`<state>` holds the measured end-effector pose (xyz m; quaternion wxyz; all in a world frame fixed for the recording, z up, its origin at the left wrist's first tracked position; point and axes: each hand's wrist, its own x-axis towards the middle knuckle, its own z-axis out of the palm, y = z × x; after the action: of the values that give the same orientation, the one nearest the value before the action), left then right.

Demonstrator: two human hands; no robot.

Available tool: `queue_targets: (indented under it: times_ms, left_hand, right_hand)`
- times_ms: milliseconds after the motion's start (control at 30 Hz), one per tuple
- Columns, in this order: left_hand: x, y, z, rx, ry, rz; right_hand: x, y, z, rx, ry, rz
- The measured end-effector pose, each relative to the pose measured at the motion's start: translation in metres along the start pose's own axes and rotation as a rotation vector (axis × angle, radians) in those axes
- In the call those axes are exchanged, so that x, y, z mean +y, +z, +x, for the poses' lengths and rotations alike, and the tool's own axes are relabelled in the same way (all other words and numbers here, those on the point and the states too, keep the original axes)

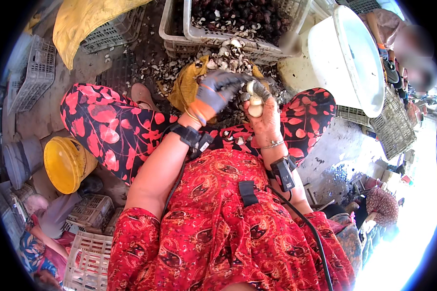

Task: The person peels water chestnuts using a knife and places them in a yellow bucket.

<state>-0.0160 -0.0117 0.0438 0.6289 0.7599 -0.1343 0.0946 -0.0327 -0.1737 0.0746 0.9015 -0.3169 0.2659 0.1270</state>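
My left hand (217,92), in a dark grey and orange glove, reaches across toward the right hand. Its fingers are bent together, slightly blurred, and what they hold cannot be made out. My bare-palmed right hand (266,116) is closed round several pale round pieces (255,105), like peeled water chestnuts, with dark coverings on some fingers. Below both hands lies a heap of white and dark scraps (230,56), partly hidden by them. A yellow-brown cloth or sack (183,86) lies beside the left hand.
Ahead stands a pale crate (192,35) of dark brown round pieces. A large white tub (342,60) leans at the right. To the left are a yellow bucket (65,165) and a grey crate (38,72). Other people sit at both sides.
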Motion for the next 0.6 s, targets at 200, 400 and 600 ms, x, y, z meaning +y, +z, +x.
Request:
queue_targets:
  times_ms: [200,400,600]
  left_hand:
    - [0.022,-0.006,0.008,-0.069,0.199,0.320]
    - [-0.015,-0.012,0.002,0.055,-0.131,-0.046]
    - [-0.019,-0.004,-0.004,0.037,-0.189,-0.192]
  right_hand:
    - [0.007,-0.013,0.010,0.037,-0.103,0.059]
    - [-0.004,-0.006,0.007,-0.095,-0.156,-0.260]
    - [-0.007,-0.004,0.007,0.012,0.169,0.125]
